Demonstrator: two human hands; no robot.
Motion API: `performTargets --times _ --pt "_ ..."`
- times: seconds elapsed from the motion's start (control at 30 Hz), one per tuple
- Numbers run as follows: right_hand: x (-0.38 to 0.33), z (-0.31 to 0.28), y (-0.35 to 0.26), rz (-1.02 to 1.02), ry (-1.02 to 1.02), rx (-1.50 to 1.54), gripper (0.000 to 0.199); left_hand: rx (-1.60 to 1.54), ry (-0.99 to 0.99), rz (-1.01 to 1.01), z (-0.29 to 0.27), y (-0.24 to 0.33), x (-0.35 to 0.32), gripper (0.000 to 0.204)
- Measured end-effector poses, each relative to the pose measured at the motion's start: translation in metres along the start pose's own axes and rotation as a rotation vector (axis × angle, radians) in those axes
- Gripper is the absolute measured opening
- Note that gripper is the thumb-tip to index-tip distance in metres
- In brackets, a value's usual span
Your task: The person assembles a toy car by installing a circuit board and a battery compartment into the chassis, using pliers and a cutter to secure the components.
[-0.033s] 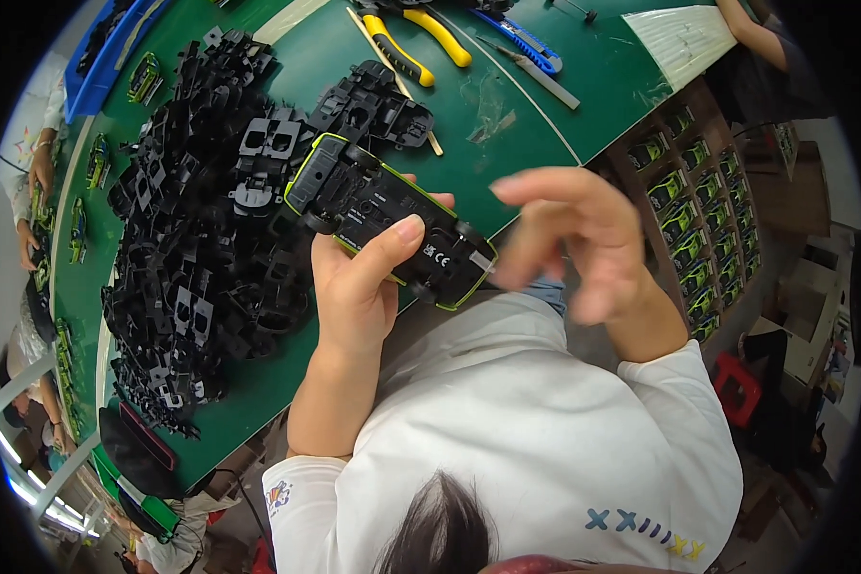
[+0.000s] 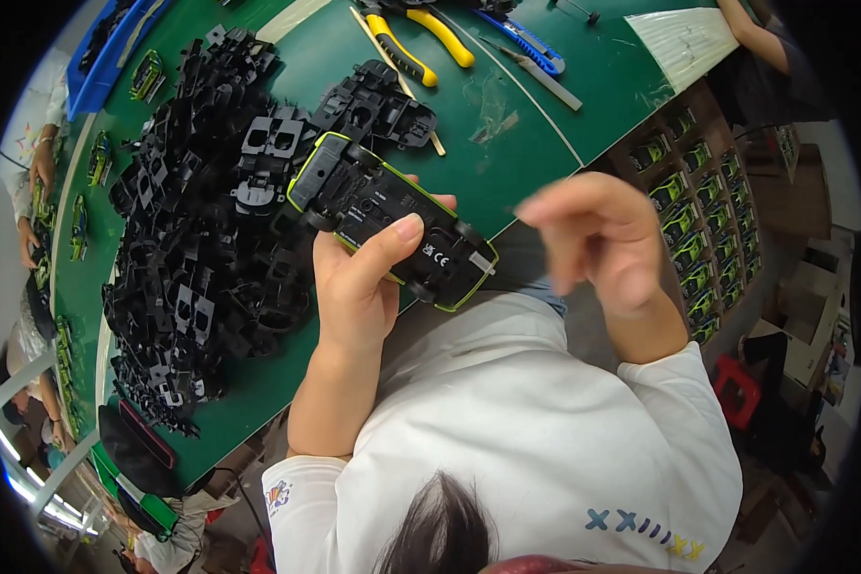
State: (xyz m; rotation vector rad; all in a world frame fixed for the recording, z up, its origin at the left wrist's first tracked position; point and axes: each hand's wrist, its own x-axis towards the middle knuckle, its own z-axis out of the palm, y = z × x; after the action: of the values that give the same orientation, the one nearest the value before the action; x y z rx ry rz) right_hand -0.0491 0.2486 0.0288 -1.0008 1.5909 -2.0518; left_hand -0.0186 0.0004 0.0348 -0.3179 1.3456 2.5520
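Note:
My left hand point(image 2: 359, 277) is closed around a toy car point(image 2: 402, 225), underside up. Its base is black with a bright green rim, and its wheels show along the edges. My thumb presses on the base, and the other fingers are mostly hidden beneath. A small pale tab point(image 2: 483, 263) sticks out at the car's near right end. Off to the right of that end, my right hand point(image 2: 598, 234) hangs in the air, apart from the car. Its fingers are loosely bent, spread and blurred; nothing shows in them.
Black plastic car bases point(image 2: 201, 220) lie heaped on the green table point(image 2: 526, 143) to the left. Yellow-handled pliers point(image 2: 402, 53), a blue cutter knife point(image 2: 526, 43) and a wooden stick lie beyond. A rack of green cars point(image 2: 703, 220) stands right. Other people's hands point(image 2: 43, 172) are far left.
My right hand has moved a little to the right, away from the car's end. The pale tab there now shows more fully. My left hand and the car have barely moved.

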Motion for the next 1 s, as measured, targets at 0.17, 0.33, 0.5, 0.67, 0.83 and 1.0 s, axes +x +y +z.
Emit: performTargets --times 0.17,0.33,0.5,0.67,0.83,1.0 --pt "0.015 0.032 0.001 0.043 0.31 -0.05 0.104 0.033 -0.011 -0.038 0.001 -0.004 0.001 0.034" --pt "0.008 0.019 0.0 0.088 0.196 -0.089 0.103 0.02 -0.008 -0.049 0.002 -0.002 0.001 0.034" --pt "0.012 0.031 0.001 0.045 0.296 -0.133 0.103 0.033 0.013 -0.014 0.004 -0.005 0.001 0.033" --pt "0.0 -0.004 0.007 -0.006 0.108 -0.112 0.108 0.004 -0.009 -0.032 0.001 -0.001 0.0 0.034" --pt "0.019 0.04 0.001 -0.022 0.431 -0.141 0.104 0.016 0.004 0.003 0.002 -0.005 0.001 0.034" --pt "0.007 0.021 -0.006 0.104 0.46 -0.081 0.079 0.095 0.0 -0.005 -0.003 -0.004 0.001 0.045"
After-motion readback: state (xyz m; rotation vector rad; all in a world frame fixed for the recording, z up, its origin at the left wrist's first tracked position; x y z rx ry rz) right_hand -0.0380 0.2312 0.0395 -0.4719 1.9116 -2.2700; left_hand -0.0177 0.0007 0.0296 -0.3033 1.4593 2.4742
